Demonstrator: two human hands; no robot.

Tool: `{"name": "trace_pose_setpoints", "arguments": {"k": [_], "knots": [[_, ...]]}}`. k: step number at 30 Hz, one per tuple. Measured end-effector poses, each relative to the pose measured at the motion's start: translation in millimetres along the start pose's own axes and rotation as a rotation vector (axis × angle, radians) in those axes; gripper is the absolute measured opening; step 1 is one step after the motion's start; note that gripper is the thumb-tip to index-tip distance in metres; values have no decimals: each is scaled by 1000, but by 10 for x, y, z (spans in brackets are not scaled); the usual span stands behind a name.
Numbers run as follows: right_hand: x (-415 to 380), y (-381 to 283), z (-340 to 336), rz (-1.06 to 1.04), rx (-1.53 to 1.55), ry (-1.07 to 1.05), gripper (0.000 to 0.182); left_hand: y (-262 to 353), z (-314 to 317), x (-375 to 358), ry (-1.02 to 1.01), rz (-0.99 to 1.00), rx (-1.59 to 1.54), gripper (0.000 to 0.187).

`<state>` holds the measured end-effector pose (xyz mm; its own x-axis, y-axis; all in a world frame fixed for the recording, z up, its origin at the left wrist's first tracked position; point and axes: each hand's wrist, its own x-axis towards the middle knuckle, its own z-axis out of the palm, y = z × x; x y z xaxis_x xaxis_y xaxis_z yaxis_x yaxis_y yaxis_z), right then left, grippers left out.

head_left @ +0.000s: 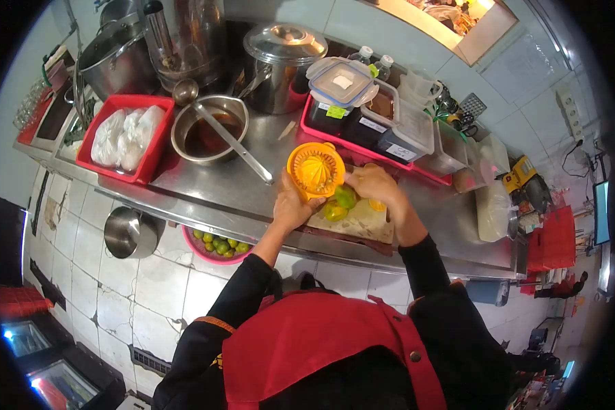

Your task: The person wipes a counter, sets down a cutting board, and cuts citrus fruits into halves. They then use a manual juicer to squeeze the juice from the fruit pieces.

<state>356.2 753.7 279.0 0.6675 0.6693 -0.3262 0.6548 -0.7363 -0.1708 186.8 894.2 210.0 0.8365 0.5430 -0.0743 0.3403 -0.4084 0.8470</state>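
Gripping the orange juicer point(316, 171) from its near left side, the left hand point(292, 205) is closed on it; the juicer is level, reamer up, beside the board point(372, 229) on the desk point(229, 184). Whether it bears on the desk cannot be told. The right hand point(374, 186) is curled at the juicer's right edge; its contents are hidden. A green lime point(346, 197) and a yellowish lime point(334, 212) lie below. Judged light, stiff plastic, slippery if wet; best held by the outer wall.
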Motion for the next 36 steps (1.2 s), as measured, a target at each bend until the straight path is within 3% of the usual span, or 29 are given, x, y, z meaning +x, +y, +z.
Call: {"name": "trace_pose_setpoints", "arguments": {"k": [1,2,3,5,7,10,11,13,14,16,19,21,23,24,29,31,35,36], "knots": [[-10,-53,-166,7,-9,-19,44,-24,18,3,9,17,-6,110],[-98,-70,-330,197,79,116,50,-44,38,10,21,28,0,110],[25,50,-228,200,82,126,50,-51,41,14,22,38,3,110],[402,396,109,187,-176,26,57,-53,50,13,22,5,15,110],[432,250,50,240,-183,-28,65,-53,60,24,16,12,31,110],[370,-50,-133,275,137,319,53,-56,33,39,14,22,31,111],[357,-132,-155,273,138,315,53,-50,34,36,11,38,14,111],[343,-264,-154,83,516,491,54,-49,38,38,6,25,22,111],[351,-333,-84,79,516,488,54,-45,33,47,3,17,31,111],[332,-450,110,-27,768,387,57,-50,37,43,10,23,34,111],[235,-327,47,-218,834,207,59,24,3,42,6,1,31,107],[171,-329,13,-292,778,160,58,29,-13,5,-12,-29,29,103],[115,-374,5,-442,528,237,59,20,-8,15,-2,15,0,103],[106,-427,21,-536,381,373,51,25,-6,24,2,17,-4,103],[58,-634,153,-542,183,553,32,-18,13,27,7,60,33,103],[70,-694,134,-427,-91,496,31,26,-10,32,14,49,32,105],[41,-888,23,-324,-211,470,28,50,-27,20,-24,-20,41,107],[72,-1013,-90,-168,-213,303,33,35,-30,21,-21,-27,39,107]]}}
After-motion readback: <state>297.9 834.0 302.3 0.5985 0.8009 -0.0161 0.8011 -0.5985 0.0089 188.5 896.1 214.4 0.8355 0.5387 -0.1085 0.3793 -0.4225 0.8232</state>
